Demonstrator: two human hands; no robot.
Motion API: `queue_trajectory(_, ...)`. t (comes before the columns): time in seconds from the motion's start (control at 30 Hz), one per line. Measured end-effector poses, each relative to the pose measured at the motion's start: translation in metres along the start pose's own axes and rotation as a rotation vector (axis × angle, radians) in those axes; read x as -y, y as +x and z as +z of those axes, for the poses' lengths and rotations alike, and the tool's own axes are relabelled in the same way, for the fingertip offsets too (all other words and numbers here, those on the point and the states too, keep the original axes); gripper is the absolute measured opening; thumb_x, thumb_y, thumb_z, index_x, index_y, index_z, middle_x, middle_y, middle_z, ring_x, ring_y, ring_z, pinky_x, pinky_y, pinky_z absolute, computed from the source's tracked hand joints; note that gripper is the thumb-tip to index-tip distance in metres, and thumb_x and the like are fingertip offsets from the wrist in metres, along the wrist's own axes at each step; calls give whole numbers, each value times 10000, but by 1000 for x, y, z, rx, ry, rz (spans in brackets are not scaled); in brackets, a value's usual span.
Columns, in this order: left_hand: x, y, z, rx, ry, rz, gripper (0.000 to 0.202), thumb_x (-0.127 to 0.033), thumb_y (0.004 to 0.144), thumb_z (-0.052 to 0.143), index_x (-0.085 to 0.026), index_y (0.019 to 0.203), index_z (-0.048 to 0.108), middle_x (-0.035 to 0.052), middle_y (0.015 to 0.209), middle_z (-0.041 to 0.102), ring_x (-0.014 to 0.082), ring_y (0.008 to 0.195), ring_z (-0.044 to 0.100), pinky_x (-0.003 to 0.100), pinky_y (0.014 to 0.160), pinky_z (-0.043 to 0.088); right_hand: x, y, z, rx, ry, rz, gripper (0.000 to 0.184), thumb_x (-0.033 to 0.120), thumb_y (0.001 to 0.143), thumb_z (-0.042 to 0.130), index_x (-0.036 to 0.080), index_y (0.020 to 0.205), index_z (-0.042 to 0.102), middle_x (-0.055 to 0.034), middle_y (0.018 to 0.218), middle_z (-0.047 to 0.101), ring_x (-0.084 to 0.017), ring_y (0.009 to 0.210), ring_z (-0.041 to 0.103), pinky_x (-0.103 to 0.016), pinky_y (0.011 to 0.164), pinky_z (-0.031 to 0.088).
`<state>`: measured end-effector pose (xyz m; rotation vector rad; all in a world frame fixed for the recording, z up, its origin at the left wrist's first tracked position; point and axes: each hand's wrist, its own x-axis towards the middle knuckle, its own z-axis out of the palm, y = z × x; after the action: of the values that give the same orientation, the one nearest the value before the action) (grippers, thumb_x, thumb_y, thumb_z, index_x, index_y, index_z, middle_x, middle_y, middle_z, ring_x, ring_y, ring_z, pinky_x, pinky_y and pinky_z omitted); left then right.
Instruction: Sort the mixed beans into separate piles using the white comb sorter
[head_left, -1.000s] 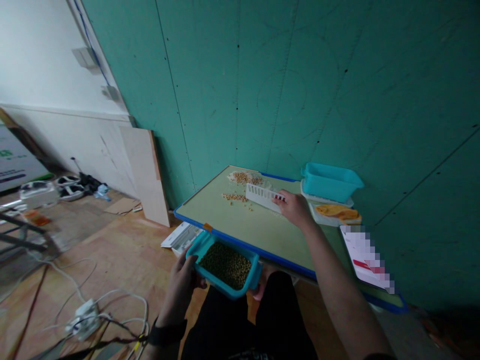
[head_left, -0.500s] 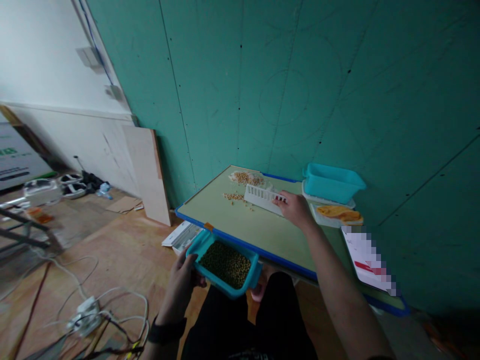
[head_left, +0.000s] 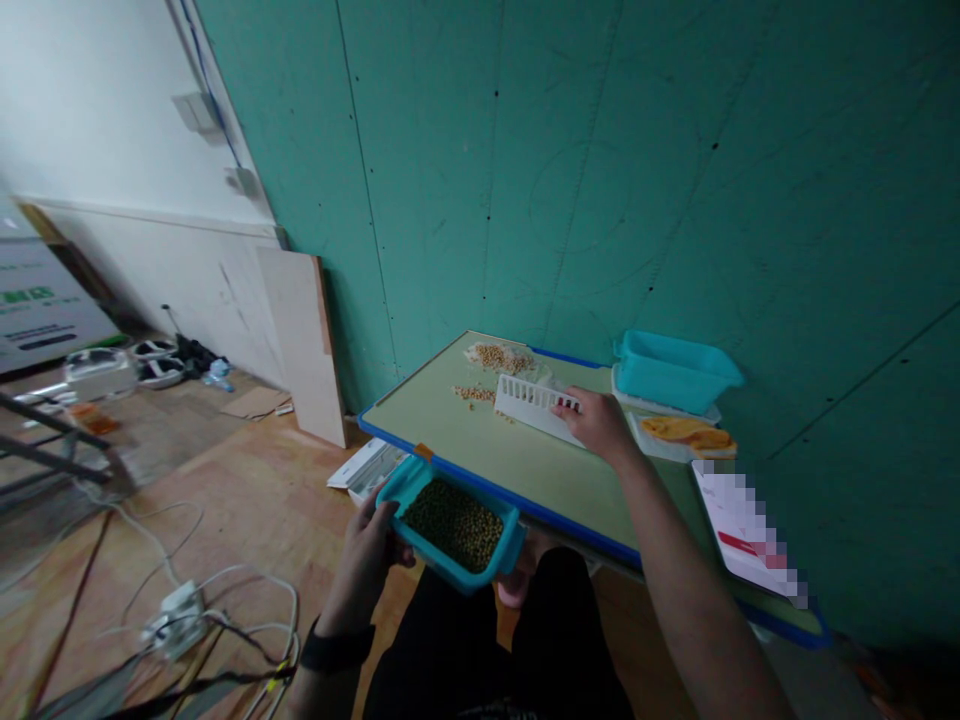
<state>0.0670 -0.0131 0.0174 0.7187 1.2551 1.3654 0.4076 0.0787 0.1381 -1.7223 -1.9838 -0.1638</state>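
My left hand (head_left: 365, 560) grips the left end of a teal box (head_left: 450, 524) full of greenish beans, held just below the table's blue front edge (head_left: 517, 495) over my lap. My right hand (head_left: 598, 423) reaches across the green tabletop and holds the right end of a white slotted basket (head_left: 534, 404) lying on its side. Loose yellow beans (head_left: 475, 394) lie beside the basket, with a bigger heap (head_left: 499, 355) at the far edge.
An empty teal box (head_left: 675, 372) stands at the back right on a white tray, next to an orange item (head_left: 686, 431) on a tray. A blurred paper (head_left: 746, 530) lies at right. Cables and a power strip (head_left: 172, 620) cover the floor left.
The view has shifted slightly to the right. Both hands keep their holds; the white basket and the teal box have barely moved.
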Motion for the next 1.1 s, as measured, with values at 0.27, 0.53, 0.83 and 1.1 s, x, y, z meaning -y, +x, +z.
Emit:
queue_trajectory(0.27,-9,12,5,21,2,-1,657,-359,749,650,-146,1358,528,-103,400,528,169,298,541,242,307,464,21,-11,3,34,101,-123,192,341,934,610,207,905,744,-95,825,775,-232,747,697,-289,630,386)
queue_trajectory(0.53,-15,13,7,32,-21,-5,679,-392,753,678,-148,1372,538,-95,431,555,159,307,543,240,322,455,80,-73,7,95,116,-313,267,261,996,481,246,956,744,-41,722,761,-189,676,707,-274,618,400)
queue_trajectory(0.83,-14,11,5,36,-5,-16,747,-369,741,651,-125,1432,501,-96,420,560,166,294,545,238,308,453,86,-24,5,50,242,-242,207,356,972,585,214,903,719,-50,758,756,-180,658,675,-266,607,393)
queue_trajectory(1.1,-3,14,-6,3,-6,26,768,-396,782,673,-146,1475,457,-116,454,544,156,293,562,227,296,463,71,62,50,-22,135,-83,233,385,948,616,198,873,733,-94,847,779,-215,766,696,-268,632,380)
